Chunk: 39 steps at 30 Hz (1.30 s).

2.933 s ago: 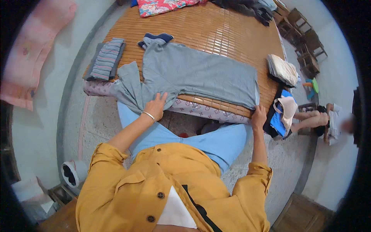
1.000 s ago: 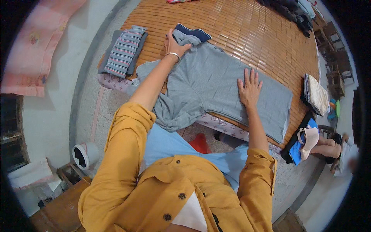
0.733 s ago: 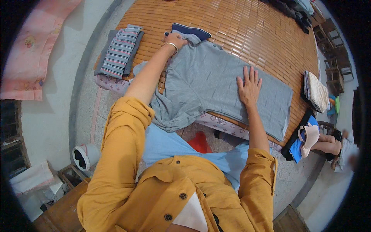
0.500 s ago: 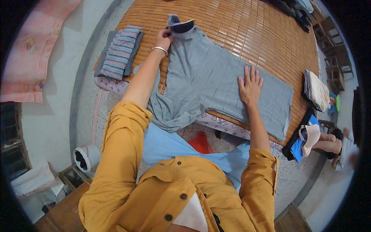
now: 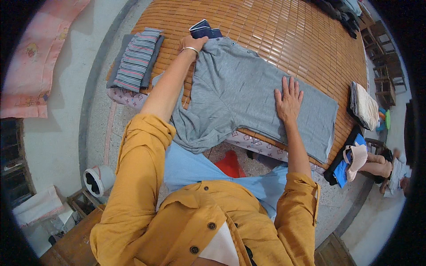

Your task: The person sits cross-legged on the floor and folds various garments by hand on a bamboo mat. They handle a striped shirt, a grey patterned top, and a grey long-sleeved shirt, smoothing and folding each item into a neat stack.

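A grey buttoned shirt with a dark navy collar lies spread on the bamboo mat, its lower left part bunched over the near edge. At the collar end, my left hand is closed on the fabric beside the collar; its fingertips are partly hidden. My right hand lies open, palm down and fingers spread, on the smoother right part of the shirt. Left of my left hand sits a folded striped garment on top of a dark grey folded one.
The bamboo mat covers a bed with a patterned edge. Folded cloths and a pale pink bra on blue fabric sit at the right edge. Dark clothes lie at the far right. Another person is at the right; a white bucket stands left.
The navy collar, raised and curved before, now lies flatter and folded outward. My left hand has shifted slightly right over the shirt's collar end. My right hand stays almost in place.
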Tool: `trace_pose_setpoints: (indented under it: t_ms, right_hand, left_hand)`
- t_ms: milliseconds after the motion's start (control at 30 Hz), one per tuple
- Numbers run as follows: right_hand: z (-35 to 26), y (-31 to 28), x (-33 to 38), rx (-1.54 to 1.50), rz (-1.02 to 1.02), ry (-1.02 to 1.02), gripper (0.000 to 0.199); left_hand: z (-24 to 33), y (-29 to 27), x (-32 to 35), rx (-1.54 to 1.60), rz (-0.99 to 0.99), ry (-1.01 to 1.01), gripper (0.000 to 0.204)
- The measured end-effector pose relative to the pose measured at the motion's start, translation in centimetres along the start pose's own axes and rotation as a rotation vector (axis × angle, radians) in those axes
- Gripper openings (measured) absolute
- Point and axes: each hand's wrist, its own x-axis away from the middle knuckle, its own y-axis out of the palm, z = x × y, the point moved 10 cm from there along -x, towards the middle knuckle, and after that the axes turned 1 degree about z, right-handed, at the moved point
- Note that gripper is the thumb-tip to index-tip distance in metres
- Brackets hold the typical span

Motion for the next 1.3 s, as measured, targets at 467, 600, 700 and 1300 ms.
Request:
trace_pose_setpoints:
  t_ms: [467,600,700,1300]
  right_hand:
    - [0.3,-0.1,0.3,-0.027,0.034,-0.003,0.054]
    - [0.4,-0.1,0.2,-0.028,0.042,0.000,0.054]
    - [0.3,-0.4,0.2,-0.026,0.046,-0.007,0.054]
    - [0.9,0.7,0.4,-0.009,0.065,-0.015,0.054]
  left_hand:
    - [3.6,-0.9,2.3,1.110,-0.115,-0.010,0.026]
    - [1.3,-1.1,1.9,0.843,-0.092,-0.100,0.038]
    - [1.1,-1.0,2.0,0.738,-0.061,0.007,0.056]
    - [-4.9,-15.4,15.4,-0.439,-0.074,0.381,0.052]
